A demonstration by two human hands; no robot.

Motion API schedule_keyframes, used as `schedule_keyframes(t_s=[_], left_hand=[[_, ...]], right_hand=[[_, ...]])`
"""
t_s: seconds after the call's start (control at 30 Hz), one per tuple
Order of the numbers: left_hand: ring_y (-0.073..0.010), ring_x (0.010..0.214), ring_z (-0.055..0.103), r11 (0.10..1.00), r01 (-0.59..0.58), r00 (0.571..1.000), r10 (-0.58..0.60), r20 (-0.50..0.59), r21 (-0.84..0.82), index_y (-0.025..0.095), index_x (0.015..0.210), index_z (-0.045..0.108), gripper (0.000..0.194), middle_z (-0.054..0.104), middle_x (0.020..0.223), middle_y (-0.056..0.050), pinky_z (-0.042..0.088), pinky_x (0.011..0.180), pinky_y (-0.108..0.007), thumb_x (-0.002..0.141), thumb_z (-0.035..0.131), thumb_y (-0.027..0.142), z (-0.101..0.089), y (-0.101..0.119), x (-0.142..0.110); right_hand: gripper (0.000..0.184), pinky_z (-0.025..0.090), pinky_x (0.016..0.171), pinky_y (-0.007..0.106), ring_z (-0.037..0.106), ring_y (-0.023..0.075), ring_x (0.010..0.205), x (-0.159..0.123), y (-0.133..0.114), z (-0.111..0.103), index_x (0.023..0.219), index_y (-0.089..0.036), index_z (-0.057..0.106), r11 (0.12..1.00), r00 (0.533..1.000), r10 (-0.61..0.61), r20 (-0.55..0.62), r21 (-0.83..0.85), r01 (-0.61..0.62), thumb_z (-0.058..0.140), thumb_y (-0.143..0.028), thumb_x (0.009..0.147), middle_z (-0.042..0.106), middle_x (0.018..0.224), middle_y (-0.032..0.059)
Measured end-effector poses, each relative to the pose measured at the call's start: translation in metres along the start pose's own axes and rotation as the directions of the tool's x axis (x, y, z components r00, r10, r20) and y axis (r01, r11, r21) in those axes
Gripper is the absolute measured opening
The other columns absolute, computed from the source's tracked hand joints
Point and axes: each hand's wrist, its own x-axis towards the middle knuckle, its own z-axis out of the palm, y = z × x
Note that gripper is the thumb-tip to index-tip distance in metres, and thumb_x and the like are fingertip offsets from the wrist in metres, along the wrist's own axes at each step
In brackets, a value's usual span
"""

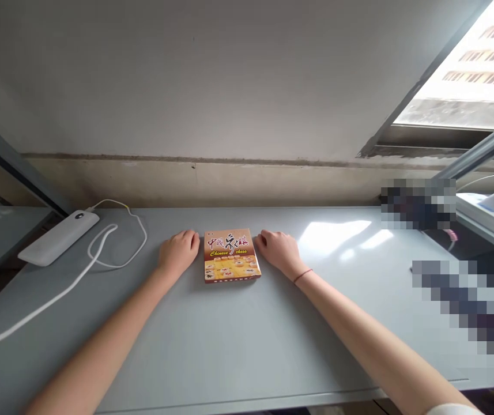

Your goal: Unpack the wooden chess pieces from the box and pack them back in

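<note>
A Chinese chess box (232,255), brown and yellow with printed pieces on its lid, lies flat on the grey desk (212,346). Just left of the box, my left hand (178,252) rests on the desk in a loose fist. My right hand (279,249) lies curled the same way close by the box's right side, a thin red cord around its wrist. Neither hand grips the box, and nothing shows in either fist.
A white power strip (59,237) sits at the back left, its white cable (60,294) looping across the desk's left side. Pixelated dark items occupy the right side. Behind the desk stands a wall (212,86), with a window (467,75) at upper right.
</note>
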Motion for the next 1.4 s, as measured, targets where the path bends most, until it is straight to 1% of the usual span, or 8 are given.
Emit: schedule_keyframes(t_s=[0.13,0.23,0.37,0.53,0.77,0.97,1.2,1.4], left_hand=[[-0.0235,0.082,0.065,1.0,-0.017,0.999,0.016,0.042,0.015,0.019,0.084,0.064,0.033,0.071,0.093,-0.01,0.038,0.061,-0.028,0.093,0.034,0.031,0.002,0.0,0.022],[-0.0229,0.081,0.065,1.0,-0.016,0.999,0.015,0.043,0.013,0.02,0.084,0.064,0.033,0.072,0.093,-0.008,0.036,0.06,-0.028,0.093,0.035,0.032,0.005,-0.003,0.027],[-0.0217,0.082,0.064,0.999,-0.038,0.999,0.038,0.031,0.004,0.021,0.083,0.063,0.032,0.07,0.093,-0.006,0.035,0.06,-0.027,0.093,0.037,0.035,0.006,-0.005,0.02],[-0.02,0.083,0.061,0.998,-0.054,0.999,0.055,-0.005,0.018,0.02,0.083,0.063,0.031,0.067,0.091,-0.007,0.035,0.063,-0.028,0.094,0.037,0.033,0.006,-0.004,0.012],[-0.0189,0.081,0.06,0.997,-0.066,0.997,0.067,-0.038,0.03,0.02,0.079,0.061,0.027,0.064,0.086,-0.005,0.034,0.063,-0.028,0.092,0.04,0.03,0.011,-0.005,0.012],[-0.0187,0.077,0.059,0.998,-0.057,0.997,0.059,-0.05,0.036,0.02,0.076,0.061,0.025,0.063,0.081,-0.004,0.034,0.063,-0.027,0.091,0.043,0.029,0.012,-0.004,0.013],[-0.0207,0.08,0.061,0.998,-0.028,0.996,0.034,-0.084,0.064,0.019,0.081,0.062,0.029,0.066,0.084,-0.006,0.037,0.065,-0.029,0.093,0.038,0.029,0.011,0.005,0.009],[-0.0227,0.083,0.062,0.996,-0.035,0.996,0.041,-0.079,0.083,0.019,0.081,0.062,0.027,0.067,0.087,-0.007,0.039,0.067,-0.03,0.092,0.038,0.025,0.011,0.008,0.008]], right_hand=[[0.035,0.023,0.052,0.027,0.062,0.0188,0.07,0.018,0.0,-0.001,0.083,-0.02,0.067,1.0,1.0,-0.014,-0.017,0.006,0.014,0.036,-0.032,0.092,0.071,0.083,0.0087],[0.036,0.023,0.053,0.026,0.061,0.0175,0.068,0.022,0.003,0.0,0.082,-0.021,0.067,0.999,0.999,-0.028,-0.027,0.02,0.028,0.035,-0.034,0.093,0.071,0.081,0.0075],[0.035,0.023,0.052,0.026,0.059,0.0164,0.066,0.018,0.008,0.003,0.082,-0.022,0.065,0.997,0.997,-0.062,-0.038,0.047,0.063,0.035,-0.037,0.093,0.07,0.08,0.0059],[0.034,0.022,0.052,0.025,0.057,0.016,0.063,0.015,0.01,0.003,0.08,-0.021,0.064,0.993,0.996,-0.076,-0.052,0.091,0.081,0.036,-0.037,0.092,0.069,0.078,0.0057],[0.034,0.022,0.052,0.025,0.055,0.0152,0.063,0.013,0.013,0.004,0.078,-0.022,0.063,0.987,0.994,-0.092,-0.066,0.123,0.1,0.037,-0.038,0.092,0.069,0.079,0.0041],[0.031,0.021,0.05,0.024,0.054,0.0145,0.06,0.014,0.014,0.004,0.074,-0.022,0.061,0.985,0.992,-0.104,-0.073,0.131,0.113,0.039,-0.035,0.091,0.068,0.075,0.0028],[0.031,0.021,0.05,0.024,0.054,0.0147,0.059,0.016,0.015,0.007,0.071,-0.022,0.059,0.983,0.99,-0.112,-0.086,0.134,0.123,0.038,-0.036,0.091,0.068,0.075,0.0029],[0.033,0.02,0.05,0.024,0.053,0.0151,0.058,0.017,0.015,0.009,0.071,-0.022,0.059,0.984,0.99,-0.11,-0.086,0.13,0.121,0.038,-0.038,0.091,0.068,0.073,0.0032]])
